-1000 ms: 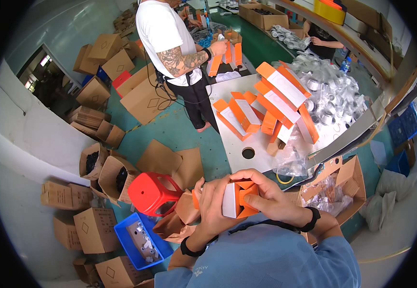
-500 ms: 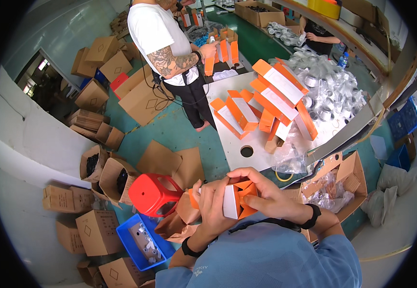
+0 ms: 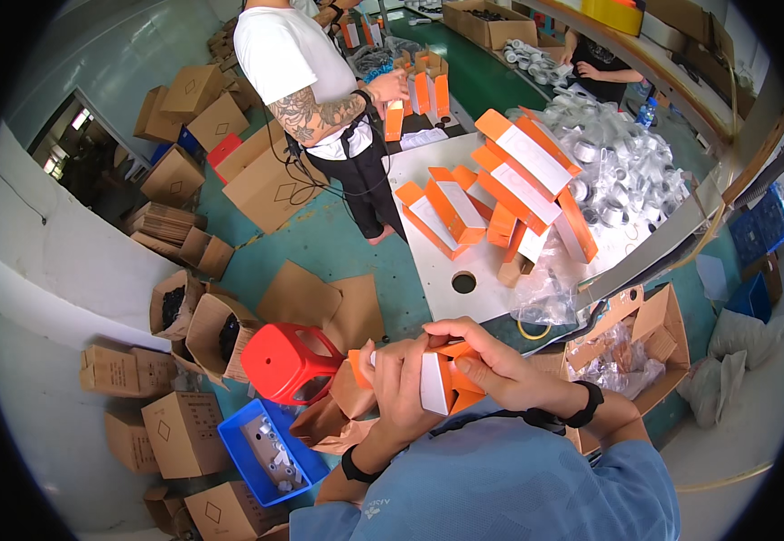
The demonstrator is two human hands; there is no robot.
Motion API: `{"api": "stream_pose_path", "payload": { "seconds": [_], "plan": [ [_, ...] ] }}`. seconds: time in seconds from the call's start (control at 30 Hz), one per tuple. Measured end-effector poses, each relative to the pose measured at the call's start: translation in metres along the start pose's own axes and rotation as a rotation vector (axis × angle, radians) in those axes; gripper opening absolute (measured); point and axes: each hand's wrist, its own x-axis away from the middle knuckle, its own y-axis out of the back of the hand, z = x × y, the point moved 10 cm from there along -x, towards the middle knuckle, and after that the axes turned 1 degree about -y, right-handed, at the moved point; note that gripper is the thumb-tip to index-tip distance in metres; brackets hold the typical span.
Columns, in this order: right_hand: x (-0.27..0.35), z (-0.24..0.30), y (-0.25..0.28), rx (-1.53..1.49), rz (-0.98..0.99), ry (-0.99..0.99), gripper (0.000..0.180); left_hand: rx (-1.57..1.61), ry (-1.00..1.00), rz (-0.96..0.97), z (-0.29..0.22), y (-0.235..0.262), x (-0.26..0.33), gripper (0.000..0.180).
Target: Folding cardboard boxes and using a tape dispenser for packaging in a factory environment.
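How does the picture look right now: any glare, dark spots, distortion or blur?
Head view: clear plastic bags glint on the white table; the doorway is mostly dark; the left wall bows toward the black rim; the held orange-and-white box looks reasonably sharp.

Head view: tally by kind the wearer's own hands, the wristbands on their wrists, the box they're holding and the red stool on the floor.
Left hand and right hand: 2
Black wristbands: 2
Orange-and-white box: 1
Red stool: 1
Total: 6
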Motion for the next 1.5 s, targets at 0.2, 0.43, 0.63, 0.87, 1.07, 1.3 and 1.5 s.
{"api": "stream_pose_path", "payload": {
  "seconds": [0.2,0.43,0.63,0.87,1.07,1.3,1.5],
  "plan": [
    [0.003,-0.006,0.008,0.182,-0.096,0.061,0.048,-0.136,-0.027,0.109,-0.002,-0.005,-0.003,0.065],
    [0.001,0.021,0.02,0.758,-0.103,0.147,0.074,-0.289,-0.074,0.254,0.006,-0.018,-0.008,0.081],
    [-0.009,-0.042,0.014,0.823,-0.063,0.041,0.085,-0.23,-0.009,0.413,0.055,-0.067,0.02,0.087],
    [-0.015,-0.148,0.179,0.57,-0.786,-0.177,0.066,-0.248,0.303,0.356,0.108,-0.043,0.09,0.091],
    [-0.016,-0.213,0.266,0.85,-1.032,-0.054,0.072,-0.166,0.517,0.446,0.136,-0.038,0.172,0.081],
    [0.068,-0.282,0.12,0.591,-0.552,-0.408,0.037,-0.198,0.66,0.429,0.141,-0.02,0.22,0.061],
    [0.099,-0.303,-0.037,0.507,0.149,-0.614,0.03,-0.047,0.689,0.634,0.128,-0.033,0.272,0.062]
  ]
}}
